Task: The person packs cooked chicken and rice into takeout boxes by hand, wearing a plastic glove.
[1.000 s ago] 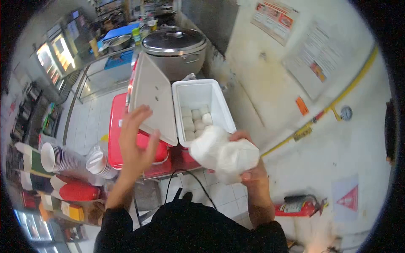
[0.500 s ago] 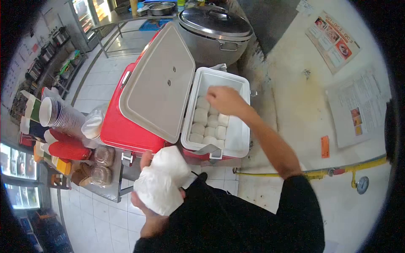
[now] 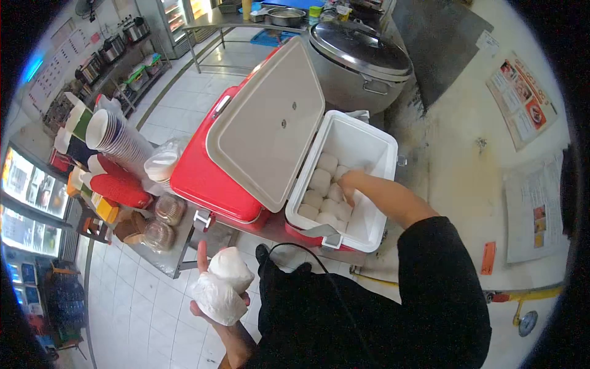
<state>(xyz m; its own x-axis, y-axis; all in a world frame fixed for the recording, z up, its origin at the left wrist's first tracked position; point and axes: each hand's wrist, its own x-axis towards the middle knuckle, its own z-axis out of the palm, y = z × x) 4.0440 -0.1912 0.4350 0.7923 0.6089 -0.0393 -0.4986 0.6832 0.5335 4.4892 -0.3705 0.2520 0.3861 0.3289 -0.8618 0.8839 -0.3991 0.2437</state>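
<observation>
My left hand (image 3: 206, 310) is closed around two white wrapped bundles, low in front of me. The upper bundle (image 3: 232, 269) rests against the lower bundle (image 3: 216, 299), whose thin wrapper is crumpled; one finger stretches up beside them. My right hand (image 3: 356, 184) reaches down into an open red cooler box with a white inner wall (image 3: 369, 144). Its fingers curl down onto one of the several round white bundles (image 3: 319, 182) packed inside, and the fingertips are partly hidden. The cooler's lid (image 3: 267, 132) stands tilted open on the left.
Left of the cooler, a metal table (image 3: 163, 261) carries stacked paper cups (image 3: 117, 135), clear plastic containers (image 3: 158, 235) and red packaging (image 3: 120, 189). Behind stands a large lidded pot (image 3: 362, 61). A wall with posters (image 3: 522, 98) and a yellow pipe (image 3: 541, 295) borders the right.
My right hand has lowered from above the bundles down onto them in the cooler. My left hand still holds its two bundles, now lower and farther from the cooler. The view has shifted.
</observation>
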